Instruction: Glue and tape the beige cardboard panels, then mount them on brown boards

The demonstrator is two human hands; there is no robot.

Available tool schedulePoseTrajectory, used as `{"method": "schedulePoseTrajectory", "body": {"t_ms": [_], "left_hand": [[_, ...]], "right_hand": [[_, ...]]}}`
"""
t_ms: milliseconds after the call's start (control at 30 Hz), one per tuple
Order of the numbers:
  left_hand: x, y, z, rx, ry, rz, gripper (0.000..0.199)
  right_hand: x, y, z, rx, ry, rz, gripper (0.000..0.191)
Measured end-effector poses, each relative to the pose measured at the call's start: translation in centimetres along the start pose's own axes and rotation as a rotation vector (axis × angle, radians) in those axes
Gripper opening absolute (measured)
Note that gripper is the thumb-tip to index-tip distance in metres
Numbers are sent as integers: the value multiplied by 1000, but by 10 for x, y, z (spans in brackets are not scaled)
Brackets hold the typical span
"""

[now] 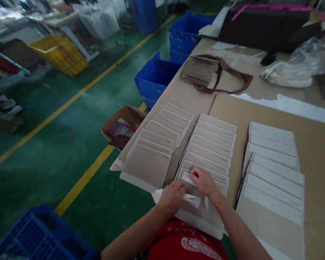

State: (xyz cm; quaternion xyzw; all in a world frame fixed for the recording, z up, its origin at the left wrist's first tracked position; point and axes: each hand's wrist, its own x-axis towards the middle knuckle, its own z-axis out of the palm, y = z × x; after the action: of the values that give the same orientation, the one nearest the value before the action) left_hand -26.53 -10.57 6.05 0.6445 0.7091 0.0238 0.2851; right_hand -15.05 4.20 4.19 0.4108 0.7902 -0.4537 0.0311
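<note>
My left hand point(171, 198) is closed around a crumpled white paper strip point(193, 200), whose ends stick out on both sides of the fist. Just to its right, my right hand point(204, 182) pinches a small white paper piece point(188, 178) between thumb and fingers. Whether the two papers are one piece I cannot tell. Both hands are over the front of the middle row of overlapping beige panels point(212, 146), which have white edges. The nearest panel point(203, 218) lies under my hands and forearms, partly hidden.
Similar panels form a left row point(147, 164) and a right row point(272, 213) on the table point(319, 173). Farther back lie a stack of brown pieces point(200, 70), a brown strap and clear plastic point(303, 65). Blue bins point(157, 77) and a cardboard box point(127, 115) stand beside the table's left edge.
</note>
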Motion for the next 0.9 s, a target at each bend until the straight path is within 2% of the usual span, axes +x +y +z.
{"method": "schedulePoseTrajectory", "body": {"t_ms": [367, 600, 733, 900], "left_hand": [[2, -3, 4, 17, 48, -17, 25], [6, -7, 11, 7, 101, -19, 44], [11, -8, 13, 60, 59, -16, 60], [16, -7, 10, 108, -15, -29, 61]], "right_hand": [[6, -5, 4, -52, 13, 41, 18], [9, -3, 6, -86, -11, 36, 19], [10, -3, 6, -112, -7, 32, 19], [11, -10, 6, -131, -2, 28, 19]]}}
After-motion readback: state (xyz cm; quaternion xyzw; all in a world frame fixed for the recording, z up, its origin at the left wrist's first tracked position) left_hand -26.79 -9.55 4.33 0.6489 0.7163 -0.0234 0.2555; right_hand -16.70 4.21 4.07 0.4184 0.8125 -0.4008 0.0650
